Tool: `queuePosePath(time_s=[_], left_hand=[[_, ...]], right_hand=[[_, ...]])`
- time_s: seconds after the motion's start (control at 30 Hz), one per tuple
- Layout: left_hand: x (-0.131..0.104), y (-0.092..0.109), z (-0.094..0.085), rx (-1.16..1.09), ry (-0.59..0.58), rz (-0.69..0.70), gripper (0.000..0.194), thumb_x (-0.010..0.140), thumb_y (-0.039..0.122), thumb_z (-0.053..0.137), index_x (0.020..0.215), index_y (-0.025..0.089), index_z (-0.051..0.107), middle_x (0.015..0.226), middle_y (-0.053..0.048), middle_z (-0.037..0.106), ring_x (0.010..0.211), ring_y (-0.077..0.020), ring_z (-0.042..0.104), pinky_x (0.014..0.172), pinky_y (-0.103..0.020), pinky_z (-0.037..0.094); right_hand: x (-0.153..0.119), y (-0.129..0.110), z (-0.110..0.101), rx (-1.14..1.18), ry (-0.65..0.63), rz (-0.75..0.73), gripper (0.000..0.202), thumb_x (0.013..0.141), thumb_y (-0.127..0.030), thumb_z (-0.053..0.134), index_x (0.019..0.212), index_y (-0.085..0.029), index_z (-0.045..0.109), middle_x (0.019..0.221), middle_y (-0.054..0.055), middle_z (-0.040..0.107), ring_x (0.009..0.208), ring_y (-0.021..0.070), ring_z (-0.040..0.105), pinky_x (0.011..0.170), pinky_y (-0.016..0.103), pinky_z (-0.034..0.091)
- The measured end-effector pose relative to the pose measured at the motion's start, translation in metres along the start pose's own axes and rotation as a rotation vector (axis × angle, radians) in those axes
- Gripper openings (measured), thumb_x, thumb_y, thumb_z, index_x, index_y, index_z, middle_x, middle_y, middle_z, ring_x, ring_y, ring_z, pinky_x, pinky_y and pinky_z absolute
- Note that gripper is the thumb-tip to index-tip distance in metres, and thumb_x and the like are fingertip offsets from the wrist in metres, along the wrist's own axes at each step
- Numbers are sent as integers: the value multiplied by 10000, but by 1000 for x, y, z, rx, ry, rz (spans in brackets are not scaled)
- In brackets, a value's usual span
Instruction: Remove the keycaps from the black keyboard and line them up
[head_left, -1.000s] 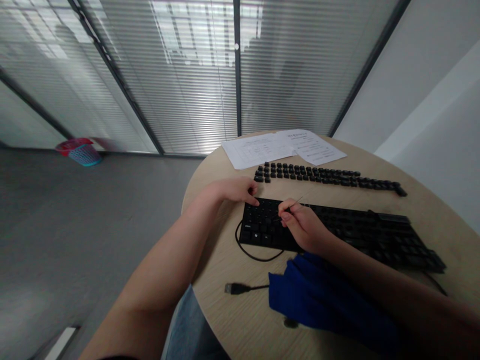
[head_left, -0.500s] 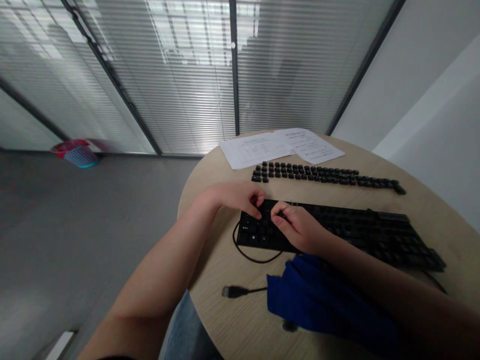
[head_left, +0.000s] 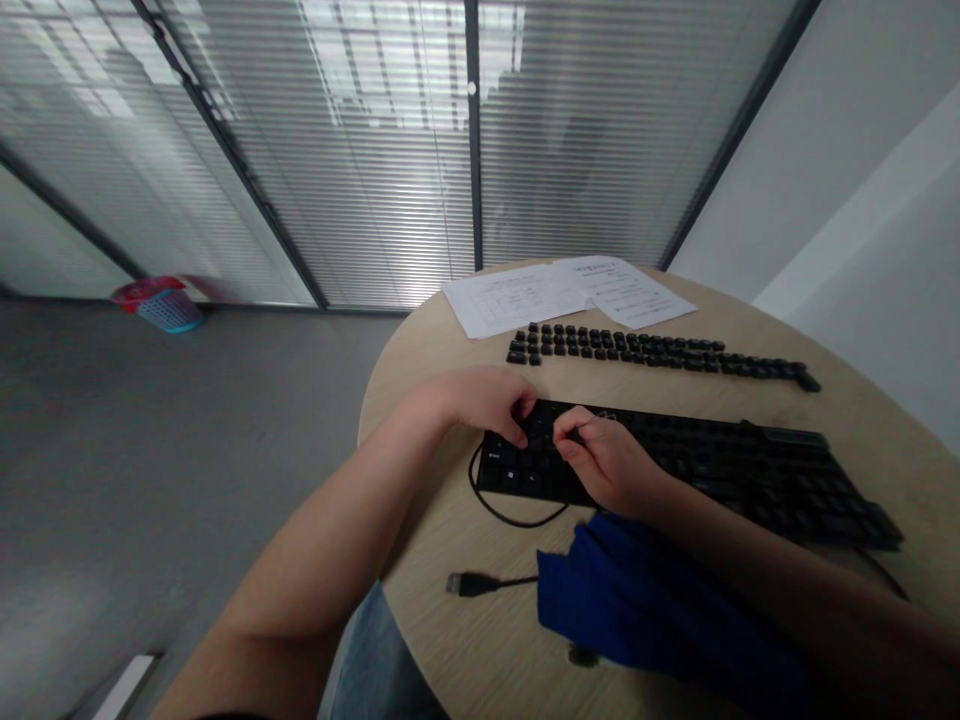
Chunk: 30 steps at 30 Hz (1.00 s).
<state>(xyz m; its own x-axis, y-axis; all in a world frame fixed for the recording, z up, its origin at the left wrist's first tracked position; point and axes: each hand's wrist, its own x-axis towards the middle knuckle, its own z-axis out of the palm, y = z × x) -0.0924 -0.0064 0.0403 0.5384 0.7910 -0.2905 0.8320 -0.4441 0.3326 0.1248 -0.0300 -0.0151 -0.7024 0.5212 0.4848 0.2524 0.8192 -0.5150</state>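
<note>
A black keyboard [head_left: 697, 455] lies on the round wooden table [head_left: 420, 350]. On its left end rests my left hand [head_left: 495, 402], fingers curled and thumb down near the keys. Just right of it, my right hand [head_left: 604, 455] is closed in a pinch over the keyboard, with a thin wire-like loop [head_left: 606, 415] showing by its fingers. What the fingertips hold is too small to make out. Loose black keycaps [head_left: 622, 347] stand in rows behind the keyboard.
Printed sheets [head_left: 525, 298] lie at the table's back edge. A blue cloth [head_left: 615, 590] sits in front of the keyboard, under my right forearm, beside a USB plug [head_left: 472, 584]. A red and blue basket [head_left: 169, 308] stands on the floor at far left.
My right hand has moved slightly right, away from my left hand, and the thin loop shows more clearly. The whole view has shifted a little.
</note>
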Motion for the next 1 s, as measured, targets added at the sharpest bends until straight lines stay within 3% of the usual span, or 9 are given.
queuePosePath(time_s=[0.5, 0.67, 1.0], left_hand=[[-2, 3, -2, 4, -21, 16, 190, 702, 331, 780, 812, 187, 722, 660, 26, 641, 597, -118, 526, 552, -249, 312], [-8, 3, -3, -107, -47, 73, 162, 734, 229, 741, 890, 188, 753, 713, 16, 690, 627, -120, 571, 577, -240, 354], [-4, 2, 0, -147, -40, 84, 176, 747, 291, 751, 892, 191, 760, 721, 10, 713, 634, -126, 591, 585, -240, 359]], right_hand=[[0, 0, 1, -11, -16, -1, 121, 965, -229, 471, 886, -213, 562, 814, 40, 662, 695, 175, 623, 669, 276, 447], [-1, 2, 3, 27, 12, 39, 111, 975, -222, 457, 906, -213, 543, 796, 24, 643, 641, 156, 590, 635, 268, 424], [0, 0, 0, 79, 33, 48, 123, 975, -231, 446, 886, -213, 529, 777, 17, 630, 597, 137, 573, 597, 260, 411]])
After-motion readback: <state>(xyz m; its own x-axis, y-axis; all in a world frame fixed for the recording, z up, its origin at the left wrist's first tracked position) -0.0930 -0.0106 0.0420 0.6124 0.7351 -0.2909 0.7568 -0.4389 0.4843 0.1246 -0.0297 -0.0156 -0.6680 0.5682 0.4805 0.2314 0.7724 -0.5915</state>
